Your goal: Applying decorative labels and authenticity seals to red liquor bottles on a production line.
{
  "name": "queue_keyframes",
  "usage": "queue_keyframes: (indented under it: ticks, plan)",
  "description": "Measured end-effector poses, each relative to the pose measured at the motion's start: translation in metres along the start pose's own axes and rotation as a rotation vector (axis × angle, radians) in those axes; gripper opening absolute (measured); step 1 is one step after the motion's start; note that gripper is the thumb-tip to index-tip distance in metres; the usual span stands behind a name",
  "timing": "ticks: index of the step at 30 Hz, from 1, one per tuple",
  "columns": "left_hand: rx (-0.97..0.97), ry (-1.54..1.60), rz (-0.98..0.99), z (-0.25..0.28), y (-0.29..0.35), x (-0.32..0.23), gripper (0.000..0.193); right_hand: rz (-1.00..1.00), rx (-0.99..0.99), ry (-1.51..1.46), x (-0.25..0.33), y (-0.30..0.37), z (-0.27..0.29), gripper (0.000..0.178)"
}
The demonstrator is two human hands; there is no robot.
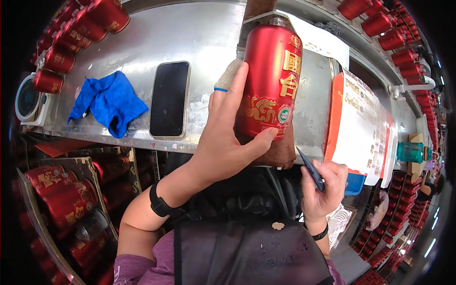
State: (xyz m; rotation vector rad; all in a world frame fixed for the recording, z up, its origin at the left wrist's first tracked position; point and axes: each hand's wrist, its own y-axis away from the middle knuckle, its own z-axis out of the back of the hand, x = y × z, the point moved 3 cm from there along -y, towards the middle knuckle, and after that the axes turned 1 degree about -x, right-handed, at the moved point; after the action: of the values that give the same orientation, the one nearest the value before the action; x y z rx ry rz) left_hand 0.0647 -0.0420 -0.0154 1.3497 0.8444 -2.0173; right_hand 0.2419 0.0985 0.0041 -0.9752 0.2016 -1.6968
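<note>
Currently, the red bottle (270, 80), neck pointing away, is clasped by the left hand (232, 127); rightward of its base, a pointed tool (311, 170) is pinched by the right hand (327, 187).

the left fingers (237, 89) hide the left edge of the red bottle (268, 61); its underside is out of sight. the right fingers (334, 172) cover part of the dark pointed tool (309, 167). print on the white sheet (352, 147) is too small to read. the apron (251, 254) is cut off below.
</note>
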Motion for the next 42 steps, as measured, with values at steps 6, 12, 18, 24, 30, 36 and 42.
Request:
queue_keyframes:
  ticks: [6, 12, 18, 24, 30, 36, 42]
  plan:
    - [-0.025, -0.041, -0.034, -0.002, 0.002, 0.002, 0.089, 0.014, 0.004, 0.002, 0.001, -0.001, 0.000, 0.041]
    - [-0.090, 0.016, -0.002, -0.006, 0.003, 0.011, 0.084, 0.026, 0.002, -0.019, 0.005, -0.005, 0.001, 0.041]
    - [0.018, 0.190, -0.021, 0.006, 0.010, 0.014, 0.092, 0.056, -0.009, -0.031, 0.019, -0.030, -0.007, 0.038]
    - [0.056, -0.206, -0.088, 0.004, 0.008, 0.005, 0.109, 0.277, 0.107, -0.087, 0.028, -0.045, -0.023, 0.036]
    - [-0.001, -0.298, -0.150, 0.006, 0.007, 0.007, 0.101, 0.295, 0.140, -0.178, 0.021, -0.048, -0.022, 0.035]
    - [0.033, -0.196, -0.060, 0.002, 0.004, 0.011, 0.098, 0.160, 0.159, -0.413, 0.023, -0.037, -0.033, 0.028]
    - [0.049, -0.058, -0.025, 0.007, 0.008, 0.020, 0.097, -0.296, -0.053, -0.223, -0.044, -0.053, -0.024, 0.017]
